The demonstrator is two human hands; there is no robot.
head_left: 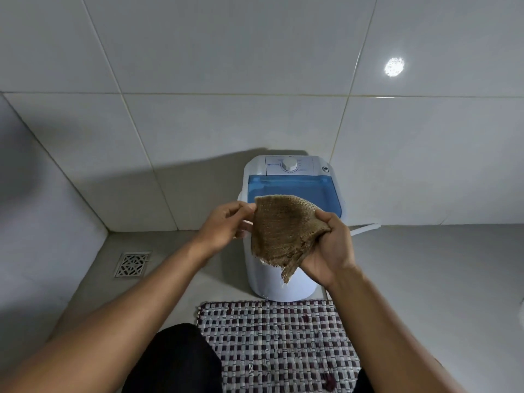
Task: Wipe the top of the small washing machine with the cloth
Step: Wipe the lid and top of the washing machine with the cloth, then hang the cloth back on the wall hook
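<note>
The small white washing machine (283,279), a rounded plastic tub with a translucent blue lid (295,191), stands on the grey floor (425,279) against the white tiled wall (255,80), directly beyond and below the grip. Its lid lies closed, so what the tub holds cannot be told through the tinted plastic. Behind the lid, farther from the grip, sits a white control panel with a round white dial (289,164).

The coarse brown woven cloth (280,234), frayed along its lower edge, hangs in the air in front of the machine's near rim, stretched between both hands and not touching the lid. The left hand (226,225) pinches the cloth's upper left corner between thumb and fingertips. The right hand (329,251) is clenched around the cloth's right edge, with fabric bunched under the thumb and a loose tail drooping below the palm.

Below the grip, nearer the person, a woven mat (278,344) chequered in maroon and white lies on the floor, its far edge touching the machine's base. Left of the left forearm, well apart from the machine, a square metal drain grate (132,264) sits in the floor. Right of the right hand, a thin white hose (365,228) emerges from behind the machine.
</note>
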